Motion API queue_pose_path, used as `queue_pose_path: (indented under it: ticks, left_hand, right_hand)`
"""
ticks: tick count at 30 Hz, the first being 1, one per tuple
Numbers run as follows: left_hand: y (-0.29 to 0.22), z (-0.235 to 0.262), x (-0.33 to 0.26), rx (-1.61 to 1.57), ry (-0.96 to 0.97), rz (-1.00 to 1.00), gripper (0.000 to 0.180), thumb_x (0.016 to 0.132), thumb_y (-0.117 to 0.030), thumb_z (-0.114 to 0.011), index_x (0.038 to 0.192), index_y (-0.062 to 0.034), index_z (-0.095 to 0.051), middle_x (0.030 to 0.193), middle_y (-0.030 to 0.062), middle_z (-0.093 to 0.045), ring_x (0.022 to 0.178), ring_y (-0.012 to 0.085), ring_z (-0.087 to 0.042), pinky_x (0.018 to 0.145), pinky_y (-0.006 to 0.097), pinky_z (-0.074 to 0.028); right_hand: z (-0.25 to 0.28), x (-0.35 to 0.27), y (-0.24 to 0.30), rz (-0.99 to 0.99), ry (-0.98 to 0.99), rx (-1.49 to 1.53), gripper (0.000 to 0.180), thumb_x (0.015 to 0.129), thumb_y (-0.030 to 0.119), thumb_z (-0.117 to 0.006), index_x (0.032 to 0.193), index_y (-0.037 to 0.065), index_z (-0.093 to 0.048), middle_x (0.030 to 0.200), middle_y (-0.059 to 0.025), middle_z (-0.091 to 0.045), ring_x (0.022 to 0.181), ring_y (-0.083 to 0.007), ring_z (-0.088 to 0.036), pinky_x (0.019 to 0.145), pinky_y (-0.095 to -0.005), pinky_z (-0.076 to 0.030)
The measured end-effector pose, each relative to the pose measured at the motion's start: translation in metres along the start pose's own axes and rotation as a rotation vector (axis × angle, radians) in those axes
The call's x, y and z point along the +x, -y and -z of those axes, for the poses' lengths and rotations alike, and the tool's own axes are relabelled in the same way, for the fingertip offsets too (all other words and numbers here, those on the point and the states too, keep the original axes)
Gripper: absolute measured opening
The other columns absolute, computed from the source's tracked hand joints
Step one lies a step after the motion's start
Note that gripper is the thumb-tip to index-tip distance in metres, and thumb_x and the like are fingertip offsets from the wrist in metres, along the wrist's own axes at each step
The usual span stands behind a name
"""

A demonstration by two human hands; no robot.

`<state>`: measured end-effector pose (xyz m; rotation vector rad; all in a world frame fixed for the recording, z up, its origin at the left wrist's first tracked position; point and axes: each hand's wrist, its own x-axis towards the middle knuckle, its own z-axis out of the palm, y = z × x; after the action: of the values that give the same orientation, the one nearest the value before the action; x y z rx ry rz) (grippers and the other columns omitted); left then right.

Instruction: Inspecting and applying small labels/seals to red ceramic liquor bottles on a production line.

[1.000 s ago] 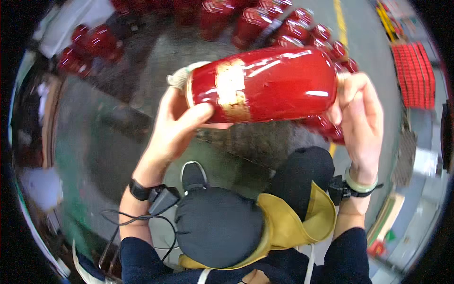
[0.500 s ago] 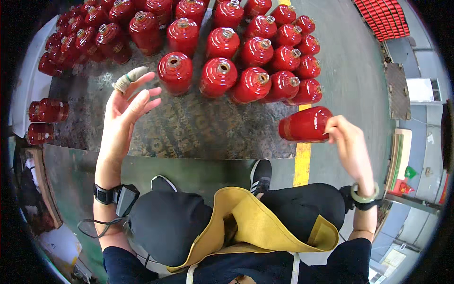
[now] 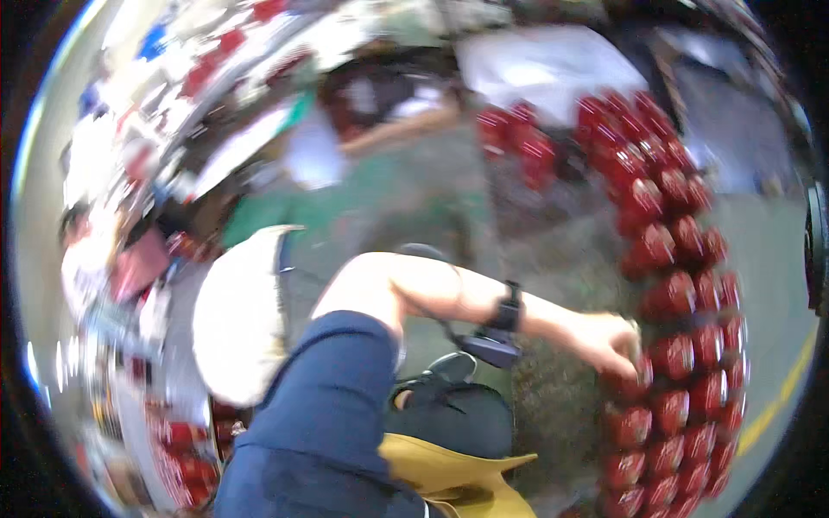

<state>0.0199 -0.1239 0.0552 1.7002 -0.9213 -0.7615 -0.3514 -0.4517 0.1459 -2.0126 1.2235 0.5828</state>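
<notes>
Motion is blurring your whole view. Your left hand [image 3: 609, 344] is smearing against the red cylinders [image 3: 682, 345], so its grip is unreadable. Your right hand is staying out of frame, and clutter left of the grip is dissolving into streaks.

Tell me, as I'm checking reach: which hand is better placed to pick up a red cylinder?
Left, probably: the left hand touches the red cylinders; the right hand is out of view.
</notes>
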Motion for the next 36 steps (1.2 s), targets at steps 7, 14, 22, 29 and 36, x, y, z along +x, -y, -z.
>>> queue_pose_path:
  ticks: [7,14,22,29,36]
  left_hand:
    - [-0.077,0.049,-0.012,-0.299,-0.361,0.016,0.035,0.083,-0.022,-0.072,0.106,0.0037,-0.067,0.092,0.0130,-0.074,0.081,0.0209,-0.071,0.072,0.036,-0.057]
    - [-0.183,0.035,-0.222,-0.019,-0.896,0.411,0.033,0.093,-0.029,-0.069,0.112,-0.0029,-0.062,0.098,0.0122,-0.071,0.090,0.0267,-0.070,0.081,0.040,-0.056]
    - [-0.409,-0.267,-0.500,-0.059,-0.966,1.474,0.068,0.096,-0.063,-0.051,0.103,0.0039,-0.065,0.100,0.0272,-0.069,0.101,0.0449,-0.066,0.083,0.050,-0.053]
    - [-0.556,-0.520,-0.472,-1.161,-1.042,1.739,0.057,0.099,-0.051,-0.052,0.108,0.0026,-0.067,0.085,0.0187,-0.069,0.083,0.0321,-0.068,0.076,0.046,-0.053]
    - [-0.578,-0.507,-0.457,-1.161,-1.392,1.566,0.055,0.098,-0.051,-0.053,0.108,0.0022,-0.067,0.086,0.0179,-0.069,0.084,0.0315,-0.068,0.075,0.046,-0.053]
  right_hand:
    - [0.091,0.019,0.141,0.422,0.136,-0.030,0.024,0.105,0.018,-0.055,0.108,-0.004,-0.065,0.102,-0.0140,-0.070,0.085,-0.0244,-0.073,0.074,-0.0335,-0.060]
    - [0.107,0.026,0.247,0.626,0.410,0.050,0.021,0.106,0.011,-0.048,0.116,-0.004,-0.060,0.115,-0.0156,-0.068,0.103,-0.0277,-0.069,0.088,-0.0383,-0.059]
    - [0.112,-0.122,0.364,0.835,0.817,-0.169,0.022,0.106,0.012,-0.049,0.116,-0.003,-0.061,0.115,-0.0149,-0.069,0.102,-0.0261,-0.069,0.088,-0.0369,-0.058]
    - [0.125,-0.281,0.406,1.007,1.067,-0.312,0.022,0.106,0.013,-0.050,0.116,-0.003,-0.062,0.114,-0.0144,-0.069,0.102,-0.0247,-0.068,0.088,-0.0356,-0.057]
    - [0.125,-0.392,0.411,1.098,1.189,-0.408,0.022,0.106,0.014,-0.051,0.116,-0.002,-0.063,0.113,-0.0138,-0.070,0.101,-0.0233,-0.068,0.088,-0.0344,-0.056]
